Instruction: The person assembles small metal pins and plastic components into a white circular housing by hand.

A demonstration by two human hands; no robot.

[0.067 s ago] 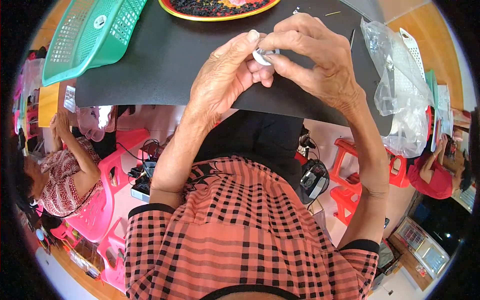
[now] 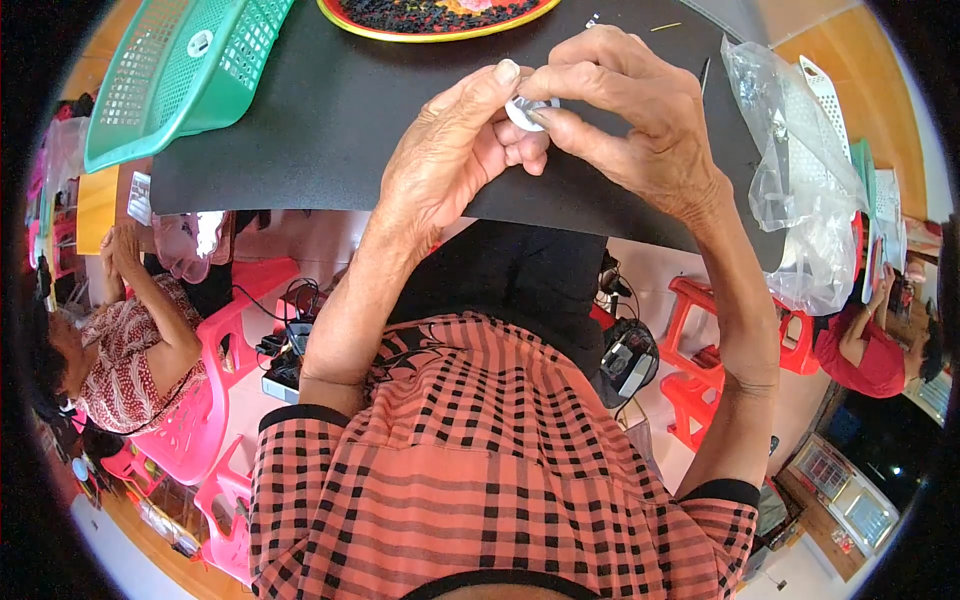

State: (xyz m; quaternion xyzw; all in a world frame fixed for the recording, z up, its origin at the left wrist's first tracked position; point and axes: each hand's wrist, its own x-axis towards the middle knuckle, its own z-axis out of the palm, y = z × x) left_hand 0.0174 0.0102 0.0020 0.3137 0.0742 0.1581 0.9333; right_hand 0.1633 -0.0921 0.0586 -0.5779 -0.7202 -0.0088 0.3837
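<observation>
Over the black table, a small round white part (image 2: pixel 527 113), like a shallow cap or ring, is held up between my two hands. My left hand (image 2: pixel 450 140) grips it with the thumb on top and the fingers curled beneath. From the other side my right hand (image 2: pixel 635 120) closes on it, its thumb against the rim and its index finger bent over the upper edge. Whether a smaller piece sits in the right pinch is too small to tell. Beyond the hands, an oval red-and-yellow tray (image 2: pixel 440 34) holds many small black pieces.
A green plastic basket (image 2: pixel 190 100) stands on the table's left corner. Clear plastic bags (image 2: pixel 800 190) hang over its right edge beside a thin dark tool (image 2: pixel 704 80). Other people sit left (image 2: pixel 140 340) and right (image 2: pixel 870 345), near pink stools (image 2: pixel 215 400) and red stools (image 2: pixel 690 400).
</observation>
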